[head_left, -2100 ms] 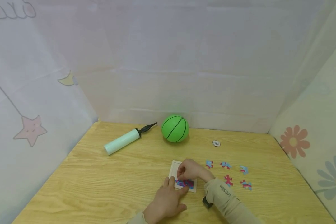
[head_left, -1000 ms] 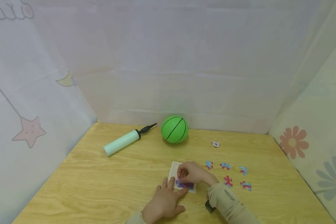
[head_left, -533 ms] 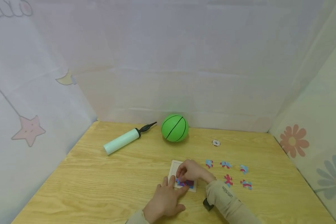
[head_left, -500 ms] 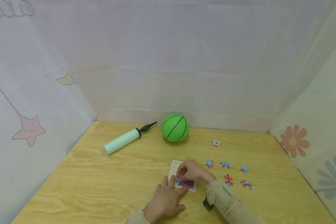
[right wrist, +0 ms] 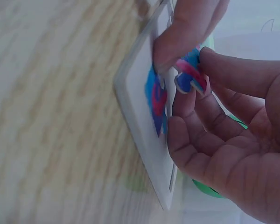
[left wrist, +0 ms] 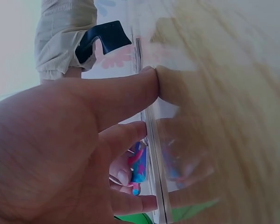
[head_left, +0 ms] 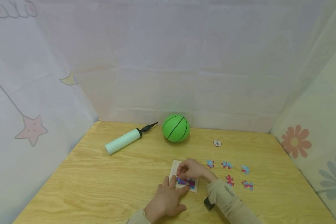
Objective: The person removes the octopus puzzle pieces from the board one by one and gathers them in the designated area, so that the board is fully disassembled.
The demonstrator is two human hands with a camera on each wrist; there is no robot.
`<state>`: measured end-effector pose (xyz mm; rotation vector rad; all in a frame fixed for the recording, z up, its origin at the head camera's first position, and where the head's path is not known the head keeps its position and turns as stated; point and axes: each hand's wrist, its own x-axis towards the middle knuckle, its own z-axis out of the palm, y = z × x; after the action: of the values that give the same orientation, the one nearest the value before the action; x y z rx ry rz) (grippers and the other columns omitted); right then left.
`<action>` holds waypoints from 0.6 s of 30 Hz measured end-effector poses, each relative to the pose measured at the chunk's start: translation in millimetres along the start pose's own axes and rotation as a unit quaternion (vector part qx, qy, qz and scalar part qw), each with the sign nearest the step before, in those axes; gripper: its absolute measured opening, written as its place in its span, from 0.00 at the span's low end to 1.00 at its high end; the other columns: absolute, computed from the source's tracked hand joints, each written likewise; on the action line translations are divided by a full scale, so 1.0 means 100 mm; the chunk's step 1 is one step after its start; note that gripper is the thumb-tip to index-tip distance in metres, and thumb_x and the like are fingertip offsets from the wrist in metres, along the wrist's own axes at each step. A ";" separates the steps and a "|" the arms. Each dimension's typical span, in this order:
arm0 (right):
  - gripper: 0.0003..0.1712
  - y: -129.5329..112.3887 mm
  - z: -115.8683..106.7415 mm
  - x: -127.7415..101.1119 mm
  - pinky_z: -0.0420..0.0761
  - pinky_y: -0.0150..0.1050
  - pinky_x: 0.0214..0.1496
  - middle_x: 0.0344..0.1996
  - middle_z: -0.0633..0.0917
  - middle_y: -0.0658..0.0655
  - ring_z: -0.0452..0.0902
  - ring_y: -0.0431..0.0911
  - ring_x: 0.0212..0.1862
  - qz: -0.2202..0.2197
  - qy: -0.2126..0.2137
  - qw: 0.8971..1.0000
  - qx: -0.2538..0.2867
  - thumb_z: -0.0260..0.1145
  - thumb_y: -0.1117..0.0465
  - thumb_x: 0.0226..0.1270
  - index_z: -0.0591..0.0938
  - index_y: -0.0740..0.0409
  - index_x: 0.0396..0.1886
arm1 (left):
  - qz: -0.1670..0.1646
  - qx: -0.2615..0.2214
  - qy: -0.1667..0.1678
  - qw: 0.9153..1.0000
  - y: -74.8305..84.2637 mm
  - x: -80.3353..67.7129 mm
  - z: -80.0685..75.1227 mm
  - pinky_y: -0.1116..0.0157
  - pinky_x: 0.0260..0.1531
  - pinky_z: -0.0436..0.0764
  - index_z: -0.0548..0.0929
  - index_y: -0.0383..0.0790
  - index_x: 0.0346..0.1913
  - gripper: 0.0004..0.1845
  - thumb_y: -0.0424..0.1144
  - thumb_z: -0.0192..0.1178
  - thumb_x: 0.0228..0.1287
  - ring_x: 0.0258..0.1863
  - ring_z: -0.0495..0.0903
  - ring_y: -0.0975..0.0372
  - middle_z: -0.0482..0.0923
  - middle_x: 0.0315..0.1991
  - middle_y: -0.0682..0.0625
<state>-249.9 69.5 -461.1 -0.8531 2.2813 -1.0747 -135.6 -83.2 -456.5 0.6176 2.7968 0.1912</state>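
White puzzle tray [head_left: 175, 167] sits mid-worktop [head_left: 100, 183]; our left hand [head_left: 165, 200] presses its near edge so it won't slide, while our right hand [head_left: 191, 169] pinches a puzzle piece [right wrist: 191, 74] over it.

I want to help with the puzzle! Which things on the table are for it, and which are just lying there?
For the puzzle:
puzzle tray
piece held in the right hand
left hand steadying the tray
loose pieces

Just lying there:
green ball
pump
small round token
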 end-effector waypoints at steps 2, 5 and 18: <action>0.02 0.00 -0.02 -0.03 0.77 0.34 0.34 0.27 0.83 0.49 0.76 0.40 0.30 -0.003 0.006 1.000 -0.003 0.69 0.69 0.59 0.83 0.60 0.31 | -0.002 0.000 -0.002 1.000 0.01 0.00 0.01 0.37 0.53 0.69 0.66 0.68 0.69 0.35 0.64 0.60 0.56 0.66 0.58 0.35 0.55 0.71 0.35; 0.02 -0.01 -0.09 -0.10 0.78 0.35 0.35 0.28 0.82 0.49 0.77 0.41 0.32 -0.003 0.018 1.000 0.006 0.69 0.67 0.59 0.83 0.60 0.32 | -0.004 0.004 0.000 1.000 0.01 0.01 0.02 0.37 0.53 0.69 0.66 0.68 0.69 0.35 0.64 0.60 0.56 0.66 0.58 0.35 0.56 0.71 0.35; 0.04 0.10 -0.43 -0.61 0.81 0.42 0.32 0.33 0.83 0.57 0.78 0.46 0.33 -0.010 0.047 0.997 0.056 0.66 0.66 0.63 0.83 0.62 0.36 | -0.004 0.008 0.027 1.000 0.00 -0.01 0.02 0.38 0.52 0.71 0.68 0.68 0.68 0.35 0.64 0.61 0.55 0.65 0.61 0.35 0.59 0.68 0.34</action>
<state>-238.1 139.3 -435.2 -0.7977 2.2667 -1.2636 -133.8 -83.5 -458.2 0.6130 2.8557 0.1860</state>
